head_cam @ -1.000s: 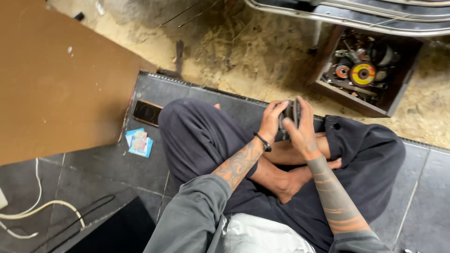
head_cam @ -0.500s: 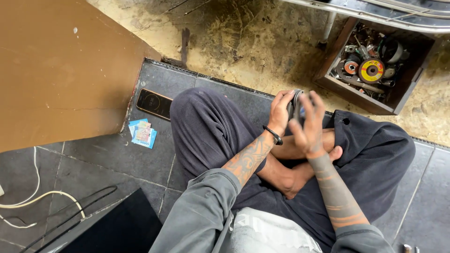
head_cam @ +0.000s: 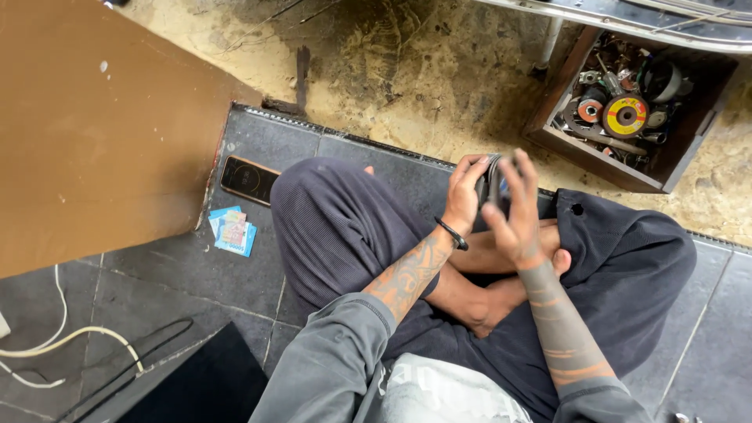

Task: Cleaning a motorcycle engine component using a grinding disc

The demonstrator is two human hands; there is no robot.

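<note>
**A:** What is in hand right now?

**B:** Right of centre in the frame, the person sits cross-legged and holds a small dark object (head_cam: pixel 493 182) upright between both hands, above the knees. The left hand (head_cam: pixel 464 194) is wrapped round its left edge, fingers closed on it. The right hand (head_cam: pixel 517 205) lies against its right side with the fingers spread and lifted; I cannot tell whether it grips or only steadies.

**A:** So which step would you call it?

**B:** My judgement: working the object between the palms, with the left hand doing the holding. Any further move calls for the right hand's fingers to settle on it without loosening the left.

**A:** What is the object made of?

**B:** Too blurred to say; dark, thin, curved at the top.

**A:** And round about?

**B:** Smooth grey floor tiles (head_cam: pixel 180 266) under the legs, rough sandy ground (head_cam: pixel 407 86) beyond. A wooden box (head_cam: pixel 619 168) in the upper right holds abrasive discs (head_cam: pixel 624 116) and metal bits. At left, a flat brown board (head_cam: pixel 102 133), a dark phone (head_cam: pixel 249 180) and folded banknotes (head_cam: pixel 233 232); pale cable (head_cam: pixel 55 341) in the lower left corner.
</note>
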